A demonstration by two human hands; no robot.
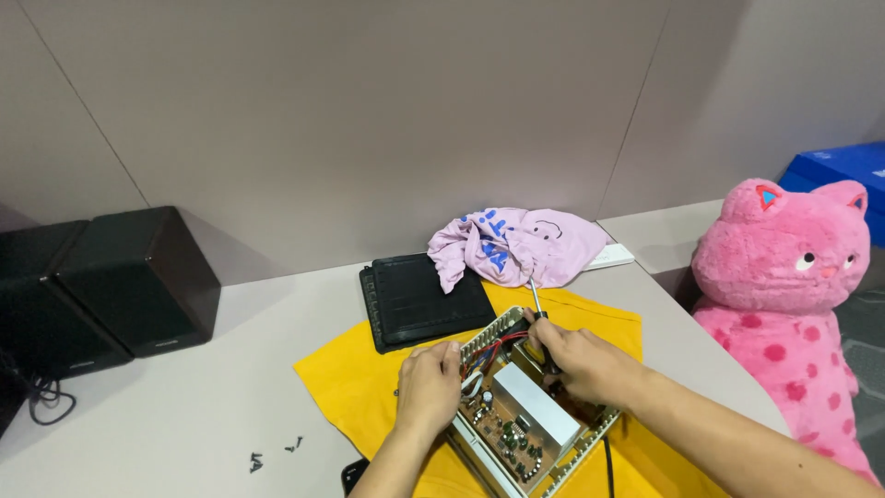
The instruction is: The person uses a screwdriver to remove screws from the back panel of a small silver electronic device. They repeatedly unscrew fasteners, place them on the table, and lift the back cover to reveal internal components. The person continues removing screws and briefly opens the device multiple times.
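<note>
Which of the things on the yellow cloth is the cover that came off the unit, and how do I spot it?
Start at the yellow cloth on the grey table. At its far edge, just left of the crumpled pink shirt, lies the black cover panel, flat and rectangular. Unlike the opened unit under both hands, it is plain black, with no circuit board or wires.

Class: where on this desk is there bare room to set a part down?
Bare tabletop lies between the black speakers and the yellow cloth, above the loose screws. The cloth is crowded: open circuit chassis, both hands, black cover.
</note>
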